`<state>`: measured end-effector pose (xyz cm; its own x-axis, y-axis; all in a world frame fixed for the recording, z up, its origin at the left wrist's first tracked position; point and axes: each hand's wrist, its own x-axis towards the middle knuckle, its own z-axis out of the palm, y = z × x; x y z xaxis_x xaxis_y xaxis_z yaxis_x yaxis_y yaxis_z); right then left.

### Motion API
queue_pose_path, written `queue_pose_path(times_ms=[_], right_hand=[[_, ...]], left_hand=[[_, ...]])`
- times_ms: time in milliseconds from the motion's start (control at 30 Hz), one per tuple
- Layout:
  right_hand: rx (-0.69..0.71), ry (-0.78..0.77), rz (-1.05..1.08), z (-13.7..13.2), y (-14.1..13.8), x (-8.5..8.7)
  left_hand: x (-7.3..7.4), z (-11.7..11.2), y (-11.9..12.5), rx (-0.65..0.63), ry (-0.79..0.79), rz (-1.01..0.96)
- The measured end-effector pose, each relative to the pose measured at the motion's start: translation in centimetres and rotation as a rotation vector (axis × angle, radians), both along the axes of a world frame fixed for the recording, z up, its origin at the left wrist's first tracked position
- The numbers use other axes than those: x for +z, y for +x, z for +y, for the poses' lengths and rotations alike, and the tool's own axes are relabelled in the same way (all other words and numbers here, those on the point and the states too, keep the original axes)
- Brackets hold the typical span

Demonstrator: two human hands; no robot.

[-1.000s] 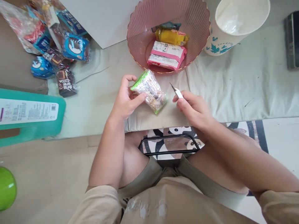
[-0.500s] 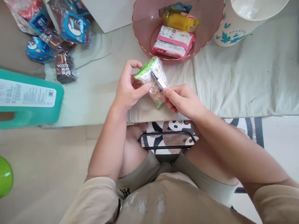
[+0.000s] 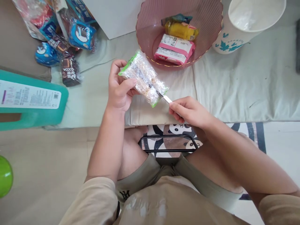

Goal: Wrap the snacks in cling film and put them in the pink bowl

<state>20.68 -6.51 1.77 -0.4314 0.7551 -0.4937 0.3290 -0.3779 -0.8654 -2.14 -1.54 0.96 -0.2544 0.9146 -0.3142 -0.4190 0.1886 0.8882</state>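
My left hand (image 3: 120,87) grips the upper left end of a clear, crinkled plastic packet (image 3: 144,78) with bright green edges, thumb on its front. Brownish contents show through the glare. Closed around the pale handle of a small knife (image 3: 167,98) is my right hand (image 3: 185,109), just right of the packet's lower end. The knife's dark blade points up and left, over or into the packet; glare hides which. Beyond the packet stands a pink ribbed bowl (image 3: 142,40) holding a pink-and-white wrapped snack (image 3: 174,50) and a yellow one (image 3: 181,30).
A white paper cup (image 3: 234,37) with teal leaves stands right of the bowl. Wrapped snacks (image 3: 70,70) in blue and brown lie at the upper left, near a teal container (image 3: 58,97). A pale cloth (image 3: 232,90) covers the table, whose front edge is by my knees.
The packet has tilted flatter and turned, with my left hand shifting slightly left. My right hand has moved a little right and down, drawing the knife toward the packet's lower end.
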Motion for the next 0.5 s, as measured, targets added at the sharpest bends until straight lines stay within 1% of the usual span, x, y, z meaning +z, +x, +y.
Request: queue_pose_path(times_ms=[100,200,267,300,367,400,433,500], right_hand=[[0.026,0.001,-0.041,0.1,1.1,0.3],[0.015,0.003,-0.116,0.6,3.0,0.7],[-0.063,0.066,-0.206,1.2,4.7,0.7],[-0.129,0.144,-0.276,1.5,5.6,0.5],[-0.262,0.377,-0.472,2.1,7.0,-0.2],[-0.287,0.501,-0.571,2.3,7.5,-0.6],[-0.272,0.609,-0.651,2.5,7.8,-1.0],[-0.167,0.747,-0.744,2.6,8.1,-1.6]], left_hand=[[0.3,0.2,0.4,0.037,-0.015,-0.013],[0.2,0.5,0.6,0.005,0.004,-0.008],[-0.1,0.7,0.7,-0.027,0.018,0.019],[-0.3,0.7,0.8,-0.054,0.033,0.044],[-0.8,0.5,1.0,-0.136,0.088,0.118],[-1.2,0.4,1.0,-0.186,0.121,0.166],[-1.6,0.3,1.0,-0.229,0.150,0.227],[-2.8,0.3,0.6,-0.279,0.199,0.408]])
